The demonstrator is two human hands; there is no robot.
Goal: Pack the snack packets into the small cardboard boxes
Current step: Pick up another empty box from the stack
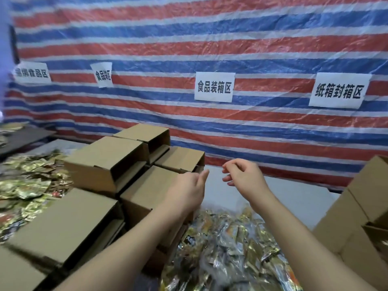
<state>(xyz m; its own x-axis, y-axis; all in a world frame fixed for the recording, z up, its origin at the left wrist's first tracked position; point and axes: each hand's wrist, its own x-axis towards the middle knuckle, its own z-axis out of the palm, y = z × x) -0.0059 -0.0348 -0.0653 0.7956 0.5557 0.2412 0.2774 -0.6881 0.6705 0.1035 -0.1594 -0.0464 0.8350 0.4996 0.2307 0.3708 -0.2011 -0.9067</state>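
Observation:
A heap of shiny gold and silver snack packets [228,253] lies on the table right below my arms. Several small closed cardboard boxes [105,162] are stacked to the left of it. My left hand [189,190] hovers over the nearest box [144,192], fingers loosely curled, holding nothing. My right hand [243,177] is raised above the white table top [294,198], fingers loosely bent and empty. The two hands are a short gap apart.
A second spread of snack packets [25,181] covers the far left. More cardboard boxes [357,217] stand at the right edge. A red, blue and white striped tarp [210,43] with paper signs hangs behind the table.

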